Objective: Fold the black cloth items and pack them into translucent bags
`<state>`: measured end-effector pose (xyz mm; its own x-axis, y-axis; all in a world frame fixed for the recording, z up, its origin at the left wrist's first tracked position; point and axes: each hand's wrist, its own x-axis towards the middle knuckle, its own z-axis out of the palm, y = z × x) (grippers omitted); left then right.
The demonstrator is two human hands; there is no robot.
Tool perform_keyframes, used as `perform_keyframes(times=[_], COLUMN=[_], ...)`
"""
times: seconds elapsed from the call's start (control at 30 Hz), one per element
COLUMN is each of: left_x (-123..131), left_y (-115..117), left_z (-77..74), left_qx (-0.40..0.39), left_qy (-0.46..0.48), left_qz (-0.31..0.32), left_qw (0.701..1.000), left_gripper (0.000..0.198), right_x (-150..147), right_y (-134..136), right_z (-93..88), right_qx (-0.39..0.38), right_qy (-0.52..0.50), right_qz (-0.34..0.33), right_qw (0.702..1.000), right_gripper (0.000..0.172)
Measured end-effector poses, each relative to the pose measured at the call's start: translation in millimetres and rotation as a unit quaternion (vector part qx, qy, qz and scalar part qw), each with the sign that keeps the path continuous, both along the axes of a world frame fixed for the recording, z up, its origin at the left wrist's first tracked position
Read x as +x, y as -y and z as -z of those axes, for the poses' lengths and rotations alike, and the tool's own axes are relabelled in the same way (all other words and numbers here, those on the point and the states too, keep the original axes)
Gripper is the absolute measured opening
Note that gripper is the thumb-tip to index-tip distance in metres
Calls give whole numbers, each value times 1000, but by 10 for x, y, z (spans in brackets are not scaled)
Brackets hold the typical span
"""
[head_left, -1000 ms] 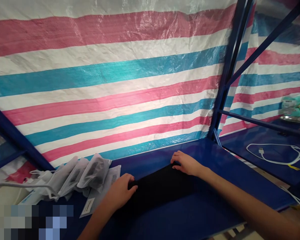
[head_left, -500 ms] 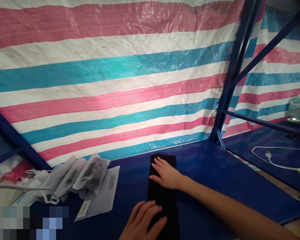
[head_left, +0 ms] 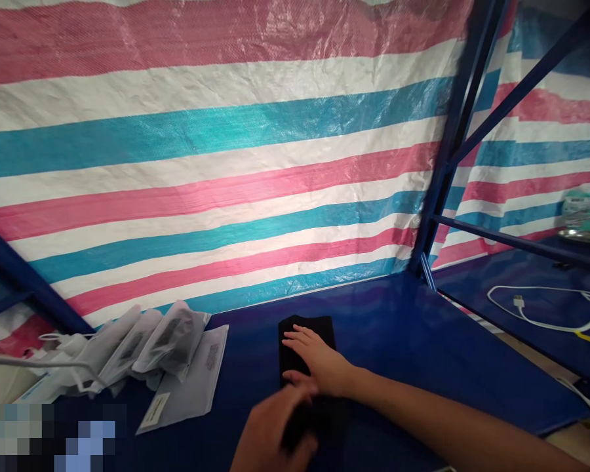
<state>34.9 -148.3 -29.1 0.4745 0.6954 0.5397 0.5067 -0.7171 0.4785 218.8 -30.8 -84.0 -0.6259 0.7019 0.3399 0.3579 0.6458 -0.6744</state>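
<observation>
1. While my right hand lies on top, I count just one black cloth and two hands of my own.
2. Left of my hands there is one flat, cloudy pouch, with one small white label on it.
3. Past that pouch, farther left of my hands, I count at least three puffy bags; they overlap, so I can't count them all.
4. Well off to the right of my hands is one loop of white cable.
5. The black cloth is under my right hand, on the blue table. Its far end pokes out past my fingertips.
6. My right hand is open and flat, with its fingers stretched out.
7. My left hand is curled, closer to me, and blurry. Black shows by its thumb, but I can't tell if it's pinching the cloth.
</observation>
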Motion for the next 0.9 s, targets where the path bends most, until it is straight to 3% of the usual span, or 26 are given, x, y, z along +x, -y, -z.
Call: perform_keyframes(times=[0.07, 0.17, 0.27, 0.37, 0.5, 0.6, 0.7, 0.77, 0.9], left_x=[30, 122, 220, 272, 227, 139, 53, 12, -35], left_y=[-319, -888, -1399, -1698, -1761, -1695, -1648, -1638, -1624], left_z=[-286, -479, -383, -148, 106, 168, 143, 99, -4], left_qx=[-112, -230, -262, -226, -138, -111, -134, -159, -192], left_qy=[52, 95, 65, 8, -66, -131, -175, -190, -201], left_qz=[-103, -82, -35, -66, -102, -125, -135, -105, -38], left_qw=[987, 965, 962, 972, 983, 977, 966, 963, 960], left_gripper=[36, 55, 59, 60, 49, 49, 55, 52, 35], right_x=[45, 190, 390, 558, 632, 631, 662, 692, 664], right_y=[-130, -318, -467, -587, -690, -703, -682, -661, -593], right_z=[20, -46, -156, -190, -105, -68, -112, -161, -223], right_qx=[-55, -139, -148, -95, -10, 1, -3, -12, -41], right_qy=[-126, -284, -303, -194, -38, -5, 14, 35, 30], right_qz=[6, 106, 189, 219, 244, 236, 195, 156, 89], right_qw=[990, 943, 922, 951, 969, 972, 981, 987, 995], right_gripper=[61, 57, 62, 52, 35, 34, 47, 54, 37])
